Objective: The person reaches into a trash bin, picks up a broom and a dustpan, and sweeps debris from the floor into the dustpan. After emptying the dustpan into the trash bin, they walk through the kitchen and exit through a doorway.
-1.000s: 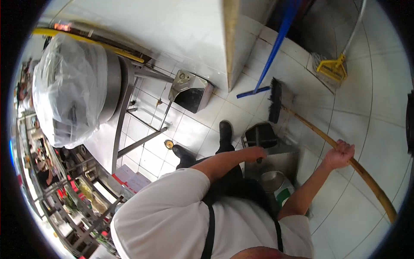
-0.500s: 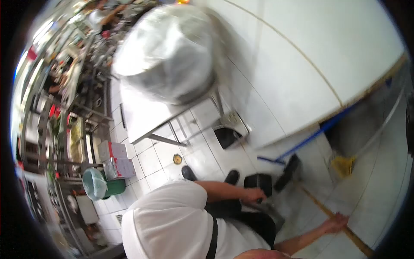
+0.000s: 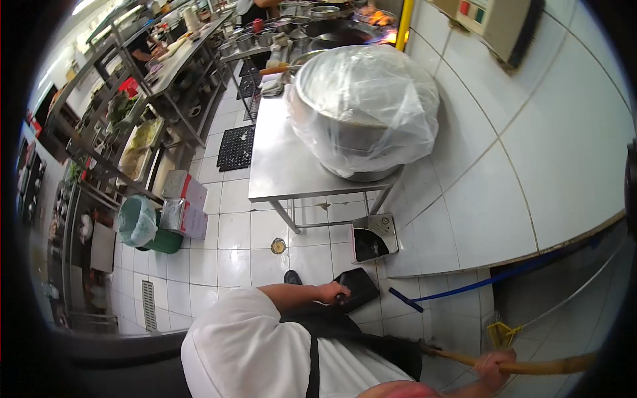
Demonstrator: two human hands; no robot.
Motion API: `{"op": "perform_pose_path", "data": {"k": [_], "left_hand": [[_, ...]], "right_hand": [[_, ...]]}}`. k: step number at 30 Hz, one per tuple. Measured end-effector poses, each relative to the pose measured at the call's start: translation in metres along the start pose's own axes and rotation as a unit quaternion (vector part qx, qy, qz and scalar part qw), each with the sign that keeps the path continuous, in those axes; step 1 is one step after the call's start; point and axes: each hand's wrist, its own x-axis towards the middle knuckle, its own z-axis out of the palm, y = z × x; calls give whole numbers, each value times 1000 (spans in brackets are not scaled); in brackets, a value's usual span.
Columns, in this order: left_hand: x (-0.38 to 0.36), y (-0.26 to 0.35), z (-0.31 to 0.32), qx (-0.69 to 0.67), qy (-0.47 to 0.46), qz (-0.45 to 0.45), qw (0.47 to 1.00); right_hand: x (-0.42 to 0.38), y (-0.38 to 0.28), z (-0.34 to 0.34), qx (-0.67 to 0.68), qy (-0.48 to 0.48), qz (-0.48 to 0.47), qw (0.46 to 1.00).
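My left hand is closed round the dark handle of a black dustpan, which is tilted close to the tiled floor. At the lower right, my right hand grips a wooden broom stick. The stick runs leftwards to the dark apron, and the broom's bristles cannot be made out there. One dark shoe shows left of the dustpan. A blue squeegee lies beyond my hands, along the wall's foot.
A steel table bears a large pot under clear plastic. Below it is an open metal box. A lined green bin and boxes stand left. Yellow bristles are at right. People work by far counters; flames burn at the stove.
The view has turned and lifted, showing more stove and table. The broom head has gone from sight, and its stick lies flatter. The dustpan has shifted left in view with my left hand.
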Motion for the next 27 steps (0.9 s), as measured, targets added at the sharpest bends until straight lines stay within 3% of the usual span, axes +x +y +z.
{"op": "perform_pose_path", "data": {"k": [3, 6, 9, 14, 16, 22, 27], "left_hand": [[-36, 11, -30, -35, 77, -102, 991], [-77, -17, -42, -50, 191, -79, 977], [-117, -40, -52, -94, 275, -177, 940], [-193, -104, -78, -188, 473, -271, 817], [-226, -120, -85, -243, 561, -251, 750], [-314, -143, -102, -329, 669, -247, 620], [-370, -163, -97, -323, 711, -233, 580]], "right_hand": [[32, 26, 24, -2, -20, 93, 995], [77, 51, 72, -10, 28, 148, 989], [104, 73, 130, -9, 89, 218, 972], [132, 110, 207, 42, 39, 188, 981], [144, 122, 242, 62, 16, 171, 983], [185, 173, 356, 98, -74, 118, 985], [221, 198, 445, 127, -119, 65, 983]]}}
